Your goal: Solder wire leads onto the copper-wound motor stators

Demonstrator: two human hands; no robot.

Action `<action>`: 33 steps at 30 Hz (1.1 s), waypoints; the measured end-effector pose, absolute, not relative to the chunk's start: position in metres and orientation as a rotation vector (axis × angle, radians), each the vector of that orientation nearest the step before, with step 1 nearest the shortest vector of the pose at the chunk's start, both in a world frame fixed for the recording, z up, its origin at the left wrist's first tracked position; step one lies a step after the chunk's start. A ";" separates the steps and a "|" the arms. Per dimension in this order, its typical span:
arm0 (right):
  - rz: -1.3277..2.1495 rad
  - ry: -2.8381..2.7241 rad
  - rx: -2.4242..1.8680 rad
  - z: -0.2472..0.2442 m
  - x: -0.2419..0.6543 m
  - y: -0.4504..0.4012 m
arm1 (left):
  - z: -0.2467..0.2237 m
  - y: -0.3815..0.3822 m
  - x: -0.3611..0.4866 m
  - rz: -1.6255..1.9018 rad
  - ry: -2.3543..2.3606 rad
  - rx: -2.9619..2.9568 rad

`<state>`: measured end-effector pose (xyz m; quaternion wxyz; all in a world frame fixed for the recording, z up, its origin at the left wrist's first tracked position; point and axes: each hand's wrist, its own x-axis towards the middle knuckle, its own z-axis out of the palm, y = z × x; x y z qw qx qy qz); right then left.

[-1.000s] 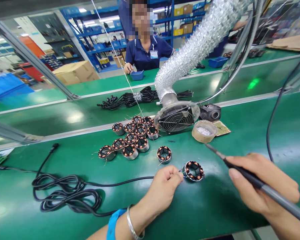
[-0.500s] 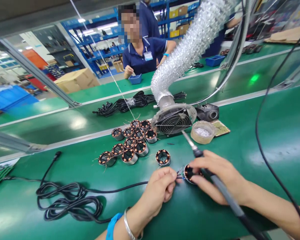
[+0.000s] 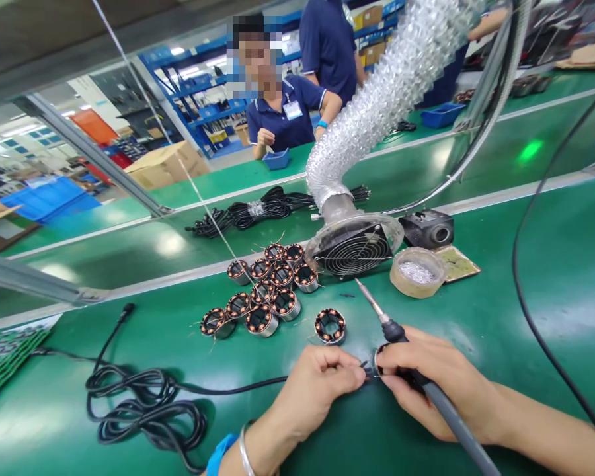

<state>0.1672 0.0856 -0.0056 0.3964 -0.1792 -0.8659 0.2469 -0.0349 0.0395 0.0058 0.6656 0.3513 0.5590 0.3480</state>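
My left hand (image 3: 320,390) is closed in a pinch on the thin wire ends of a black cable (image 3: 238,389), whose coil lies at the left. My right hand (image 3: 443,383) is closed around a soldering iron (image 3: 394,330), its tip pointing up and left over the table. The fingertips of that hand also grip a stator (image 3: 377,359), mostly hidden behind them. The wire ends reach the stator's left edge; whether they are joined to it I cannot make out. Another stator (image 3: 321,324) stands just behind my hands.
Several copper-wound stators (image 3: 262,320) stand grouped behind. A fume extractor fan (image 3: 354,251) hangs from a silver duct (image 3: 327,158), beside a round tub (image 3: 416,287) of silvery bits. Green boards (image 3: 20,357) lie at the left. A co-worker (image 3: 290,119) sits opposite, near a small blue bin (image 3: 276,160).
The whole view has shifted slightly. My right fingers have closed further over the stator, covering more of it. The iron's tip has swung a little left, and my left fingertips stay on the wires.
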 end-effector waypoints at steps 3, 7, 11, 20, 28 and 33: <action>0.663 -2.204 -0.431 -0.008 0.168 0.087 | 0.003 0.038 -0.035 0.768 1.265 0.809; 0.681 -2.197 -0.435 -0.013 0.167 0.086 | 0.005 0.038 -0.032 0.765 1.275 0.840; 0.625 -2.128 -0.482 -0.013 0.166 0.084 | 0.010 0.037 -0.028 0.751 1.292 0.982; 0.653 -2.233 -0.487 -0.010 0.163 0.088 | 0.007 0.029 -0.024 0.740 1.519 1.459; 0.407 -2.128 -0.595 -0.033 0.161 0.078 | 0.016 0.015 -0.016 0.731 1.401 1.499; 0.338 -2.120 -0.596 -0.029 0.159 0.074 | 0.017 0.006 -0.017 0.679 1.150 1.244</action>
